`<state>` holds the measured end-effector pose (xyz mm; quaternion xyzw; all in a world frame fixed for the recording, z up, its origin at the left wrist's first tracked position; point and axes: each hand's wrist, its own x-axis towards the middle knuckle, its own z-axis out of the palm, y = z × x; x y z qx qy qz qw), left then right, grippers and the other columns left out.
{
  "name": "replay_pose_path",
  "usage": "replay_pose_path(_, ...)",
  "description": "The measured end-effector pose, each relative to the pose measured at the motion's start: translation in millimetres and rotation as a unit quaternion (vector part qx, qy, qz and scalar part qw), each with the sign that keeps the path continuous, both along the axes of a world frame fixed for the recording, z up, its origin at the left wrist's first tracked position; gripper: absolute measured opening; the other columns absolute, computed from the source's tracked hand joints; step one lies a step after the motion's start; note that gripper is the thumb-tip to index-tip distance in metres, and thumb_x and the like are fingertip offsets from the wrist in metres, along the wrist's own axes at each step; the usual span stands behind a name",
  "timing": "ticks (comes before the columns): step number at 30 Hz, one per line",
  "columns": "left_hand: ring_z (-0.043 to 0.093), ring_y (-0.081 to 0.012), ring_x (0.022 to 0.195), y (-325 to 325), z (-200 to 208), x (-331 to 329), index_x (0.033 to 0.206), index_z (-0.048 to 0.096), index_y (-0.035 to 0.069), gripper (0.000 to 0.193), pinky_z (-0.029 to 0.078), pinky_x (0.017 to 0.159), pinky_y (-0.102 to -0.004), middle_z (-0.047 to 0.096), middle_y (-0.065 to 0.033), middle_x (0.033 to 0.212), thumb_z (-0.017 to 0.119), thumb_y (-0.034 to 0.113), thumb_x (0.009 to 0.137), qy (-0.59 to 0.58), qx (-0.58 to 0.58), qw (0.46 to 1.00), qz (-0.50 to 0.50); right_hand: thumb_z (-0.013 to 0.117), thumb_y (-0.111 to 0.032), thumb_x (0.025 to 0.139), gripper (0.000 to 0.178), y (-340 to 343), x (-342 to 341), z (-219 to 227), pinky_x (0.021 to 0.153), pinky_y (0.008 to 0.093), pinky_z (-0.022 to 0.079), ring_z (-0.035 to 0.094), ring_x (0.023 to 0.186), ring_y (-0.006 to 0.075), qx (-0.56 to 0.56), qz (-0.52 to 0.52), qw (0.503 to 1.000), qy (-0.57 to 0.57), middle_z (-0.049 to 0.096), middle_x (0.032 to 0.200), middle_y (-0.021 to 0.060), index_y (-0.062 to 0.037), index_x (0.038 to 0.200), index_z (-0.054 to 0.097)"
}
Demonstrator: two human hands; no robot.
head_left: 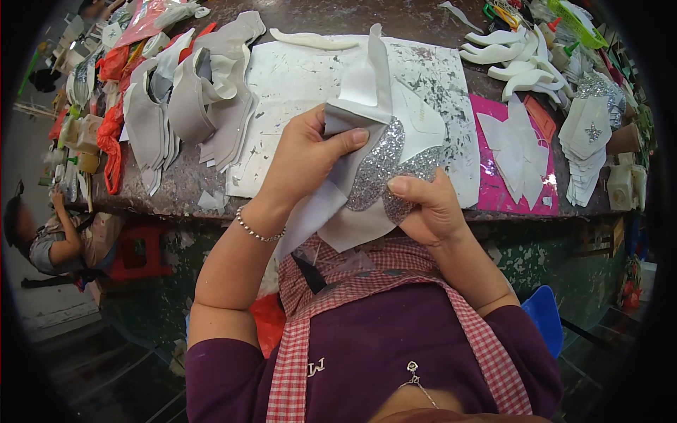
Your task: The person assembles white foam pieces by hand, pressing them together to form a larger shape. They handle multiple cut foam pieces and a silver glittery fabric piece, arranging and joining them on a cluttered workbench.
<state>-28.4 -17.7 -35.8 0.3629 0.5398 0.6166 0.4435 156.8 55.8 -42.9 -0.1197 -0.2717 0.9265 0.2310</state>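
Glitter-panelled fabric piece (377, 169) is held up over the near edge of the brown counter (416, 21), partly covering a worn white sheet (282, 77). Layered grey pieces (190, 113) lie to the left; to the right, a pink sheet (486, 183) carries white cutouts (518, 148). The left grip (307, 155) is closed on the piece's grey upper part, while the right grip (437, 211) pinches its glittered right side. A beaded bracelet (252, 233) circles the left wrist (271, 210).

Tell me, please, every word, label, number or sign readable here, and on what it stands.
Purple shirt: white lettering, partly hidden by the apron strap; I don't copy wording.
White piece beyond the right hand: faint marks, too small to read.
Stack at right: silver star.
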Motion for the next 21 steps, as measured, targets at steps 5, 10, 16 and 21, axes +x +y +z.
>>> replay_pose_path(5,0.065,-0.0115,0.095,-4.3,0.3,10.0,0.118,0.066,-0.001,0.031,0.053,0.085,-0.0272,0.071,-0.0076,0.108,0.072,0.016,0.092,-0.038,-0.024,0.999,-0.012,0.068,0.0,0.084,0.053,-4.2,1.9,5.1,0.096,0.0396,0.054,0.065,0.109,0.0252,-0.036,-0.007,0.999,0.02,0.063,0.122,0.0143,0.0029,0.133,0.049)
replay_pose_path(10,0.065,-0.0124,0.096,-15.5,11.5,4.7,0.12,0.064,-0.001,0.036,0.053,0.086,-0.0277,0.071,-0.0079,0.11,0.073,0.02,0.093,-0.139,-0.037,0.989,-0.029,0.069,-0.004,0.086,0.056,-1.0,7.6,8.7,0.098,0.0395,0.052,0.063,0.113,0.0243,-0.005,0.004,1.0,0.017,0.062,0.124,0.0146,0.0029,0.136,0.046)
replay_pose_path(16,0.065,-0.0105,0.095,-24.0,35.7,10.6,0.119,0.064,-0.001,0.035,0.053,0.082,-0.0258,0.071,-0.0079,0.108,0.074,0.019,0.092,-0.029,0.05,0.998,-0.009,0.068,-0.003,0.088,0.057,-6.9,10.1,17.6,0.101,0.04,0.05,0.061,0.118,0.0241,0.026,0.018,0.999,0.007,0.06,0.128,0.0148,0.0023,0.14,0.045)
replay_pose_path(21,0.065,-0.0081,0.085,-20.3,42.5,14.5,0.111,0.068,-0.002,0.026,0.052,0.077,-0.0237,0.073,-0.0052,0.097,0.073,0.014,0.092,0.012,0.015,1.0,0.002,0.067,0.0,0.088,0.055,-7.0,13.0,17.1,0.102,0.0405,0.049,0.06,0.118,0.024,0.038,0.033,0.999,0.007,0.06,0.128,0.014,0.0015,0.139,0.046)
